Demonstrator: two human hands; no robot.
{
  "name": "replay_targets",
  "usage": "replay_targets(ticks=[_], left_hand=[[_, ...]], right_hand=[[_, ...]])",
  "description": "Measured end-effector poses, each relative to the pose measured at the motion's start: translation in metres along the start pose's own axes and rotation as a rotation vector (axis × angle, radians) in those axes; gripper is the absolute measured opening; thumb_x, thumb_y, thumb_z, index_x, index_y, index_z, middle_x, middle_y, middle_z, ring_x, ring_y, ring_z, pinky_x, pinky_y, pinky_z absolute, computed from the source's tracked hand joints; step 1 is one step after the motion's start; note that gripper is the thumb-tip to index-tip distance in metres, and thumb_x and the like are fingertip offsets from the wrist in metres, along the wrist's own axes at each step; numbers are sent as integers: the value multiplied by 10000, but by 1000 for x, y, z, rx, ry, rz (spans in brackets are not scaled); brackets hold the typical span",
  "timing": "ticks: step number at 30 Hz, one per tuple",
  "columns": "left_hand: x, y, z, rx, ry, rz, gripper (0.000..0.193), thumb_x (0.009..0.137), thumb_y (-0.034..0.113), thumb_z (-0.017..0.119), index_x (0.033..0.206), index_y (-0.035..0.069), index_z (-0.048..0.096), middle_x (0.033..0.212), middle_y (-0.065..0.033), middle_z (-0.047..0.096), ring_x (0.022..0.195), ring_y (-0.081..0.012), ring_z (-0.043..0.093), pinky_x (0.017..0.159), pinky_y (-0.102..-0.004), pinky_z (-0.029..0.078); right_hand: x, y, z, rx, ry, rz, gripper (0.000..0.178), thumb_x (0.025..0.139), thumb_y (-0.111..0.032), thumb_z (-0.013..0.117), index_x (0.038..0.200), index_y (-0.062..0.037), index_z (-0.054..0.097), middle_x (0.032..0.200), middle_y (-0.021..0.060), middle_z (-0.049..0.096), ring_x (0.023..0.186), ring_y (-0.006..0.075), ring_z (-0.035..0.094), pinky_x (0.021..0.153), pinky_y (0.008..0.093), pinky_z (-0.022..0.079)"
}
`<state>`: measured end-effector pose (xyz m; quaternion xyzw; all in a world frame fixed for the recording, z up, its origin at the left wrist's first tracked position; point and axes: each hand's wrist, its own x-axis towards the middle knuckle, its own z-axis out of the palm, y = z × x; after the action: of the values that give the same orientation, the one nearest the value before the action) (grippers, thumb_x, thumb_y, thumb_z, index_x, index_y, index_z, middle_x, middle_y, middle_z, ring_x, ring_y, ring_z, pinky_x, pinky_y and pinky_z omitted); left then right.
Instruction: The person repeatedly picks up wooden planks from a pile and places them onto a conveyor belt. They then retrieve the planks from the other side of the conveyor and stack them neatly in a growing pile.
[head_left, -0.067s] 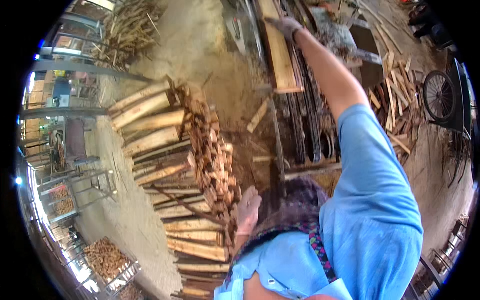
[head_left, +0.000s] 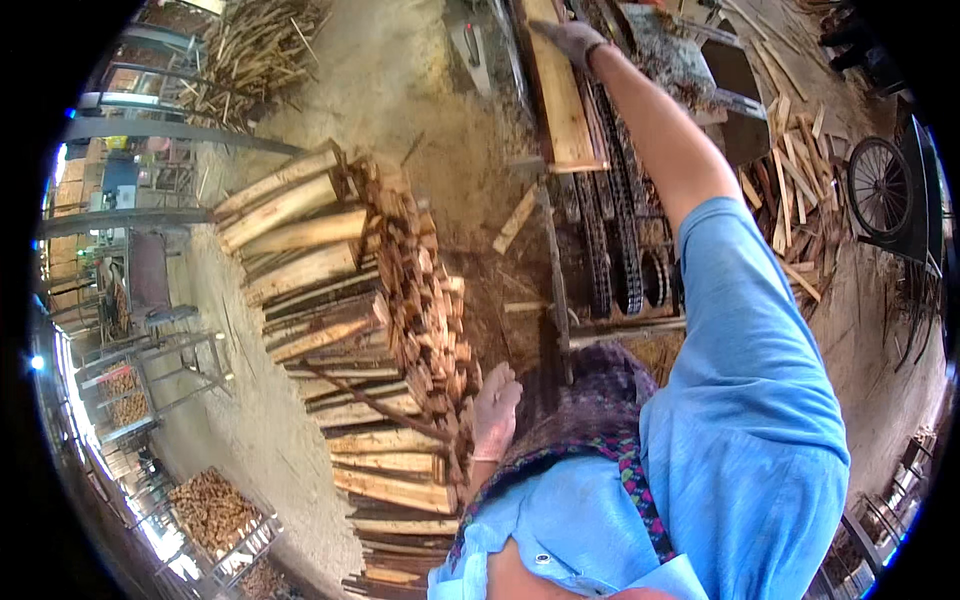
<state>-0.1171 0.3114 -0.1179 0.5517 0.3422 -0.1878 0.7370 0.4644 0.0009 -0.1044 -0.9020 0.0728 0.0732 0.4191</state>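
Note:
My right hand (head_left: 572, 42), in a greyish glove, reaches far forward and lies on a long pale wooden board (head_left: 562, 120). Its fingers stretch flat across the board's top, not wrapped round it. That board rests on a machine bed beside dark metal chains (head_left: 625, 250). My left hand (head_left: 496, 408), also gloved, hangs low near my body with loosely bent fingers and nothing seen in it. It is nearest to the stack of split wood slats (head_left: 400, 300) on my left; whether it touches the stack I cannot tell.
A metal bar (head_left: 555, 270) edges the machine before me. Loose wood pieces (head_left: 515, 218) lie on the floor beside it. Scrap heaps sit at far left (head_left: 255, 60) and right (head_left: 800, 180), near a spoked wheel (head_left: 880, 190). Wood blocks fill a frame (head_left: 215, 510) at lower left.
The whole view has shifted slightly, and the picture is sharper. My right hand is still on the board, and my left hand stays by the stack.

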Motion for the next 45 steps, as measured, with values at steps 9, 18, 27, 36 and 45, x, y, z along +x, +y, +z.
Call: replay_targets(ticks=[9, 18, 27, 36, 45], left_hand=[[-7, 1, 2, 96, 47, -28, 544, 970, 109, 665, 1462, -49, 494, 1352, -139, 589, 1178, -204, 583, 1035, -328, 455], [-10, 2, 8, 33, 59, -47, 560, 942, 58, 674, 1458, -62, 493, 1332, -130, 596, 1166, -181, 572, 1036, -296, 443], [-18, 9, 14, 38, 80, -54, 548, 964, 56, 648, 1468, -70, 475, 1338, -139, 590, 1141, -180, 570, 983, -294, 468], [-28, 17, 15, 100, 101, -40, 543, 962, 72, 669, 1460, -52, 495, 1288, -118, 606, 1048, -157, 585, 914, -284, 489], [-22, 11, 15, 43, 107, -52, 551, 959, 69, 670, 1461, -66, 486, 1343, -144, 597, 1140, -183, 587, 988, -293, 480]], right_hand=[[19, 9, 18, 439, 48, -8, 691, 848, -500, 822, 1278, 18, 670, 1173, 128, 718, 1048, 206, 668, 918, 351, 529], [18, 10, 13, 316, 95, -11, 808, 826, -593, 800, 1311, 35, 648, 1200, 141, 709, 1114, 233, 649, 956, 369, 504], [53, 26, 22, -182, 59, -133, 976, 888, -837, 440, 1301, 18, 664, 1375, 247, 624, 1288, 421, 582, 1054, 489, 454], [-1, -7, 10, 172, 36, 38, 717, 868, -613, 740, 1229, 6, 708, 1135, 151, 731, 1031, 256, 689, 911, 380, 518], [-10, -5, 11, 194, 313, 134, 712, 824, -621, 763, 1182, -7, 720, 1167, 178, 733, 1175, 337, 665, 948, 413, 535]])
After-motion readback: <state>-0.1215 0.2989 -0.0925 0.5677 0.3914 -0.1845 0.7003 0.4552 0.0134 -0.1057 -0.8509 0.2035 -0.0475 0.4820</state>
